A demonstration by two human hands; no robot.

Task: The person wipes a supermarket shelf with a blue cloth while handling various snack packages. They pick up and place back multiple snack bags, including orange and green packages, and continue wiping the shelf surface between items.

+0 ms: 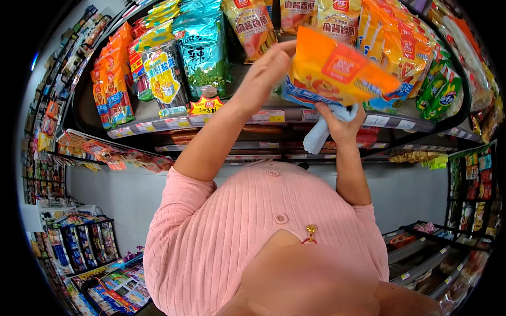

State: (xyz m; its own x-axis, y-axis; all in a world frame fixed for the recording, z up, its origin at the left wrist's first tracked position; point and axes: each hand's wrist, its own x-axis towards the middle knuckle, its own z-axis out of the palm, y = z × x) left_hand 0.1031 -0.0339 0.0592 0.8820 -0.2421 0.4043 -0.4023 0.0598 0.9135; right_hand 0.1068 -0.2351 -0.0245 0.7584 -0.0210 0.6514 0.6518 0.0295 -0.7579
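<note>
An orange and yellow snack bag (336, 71) with a blue band is tilted in front of the shelf, its right end blurred. My left hand (270, 71), also blurred, is at the bag's left edge, and its fingertips pass out of sight behind it. Under the bag's lower edge is my right hand (344, 124), with the thumb against the bag. A light blue cloth (317, 136) is gripped in that hand and hangs down on its left side. How firmly the left hand holds the bag is hidden.
The curved shelf's front edge (233, 118) carries price tags. Teal bags (203, 55), sausage bags (251, 27), orange bags (112, 87) and green packs (440, 93) stand on it. Lower shelves (261, 138) lie beneath. Racks (427, 252) stand behind me at right.
</note>
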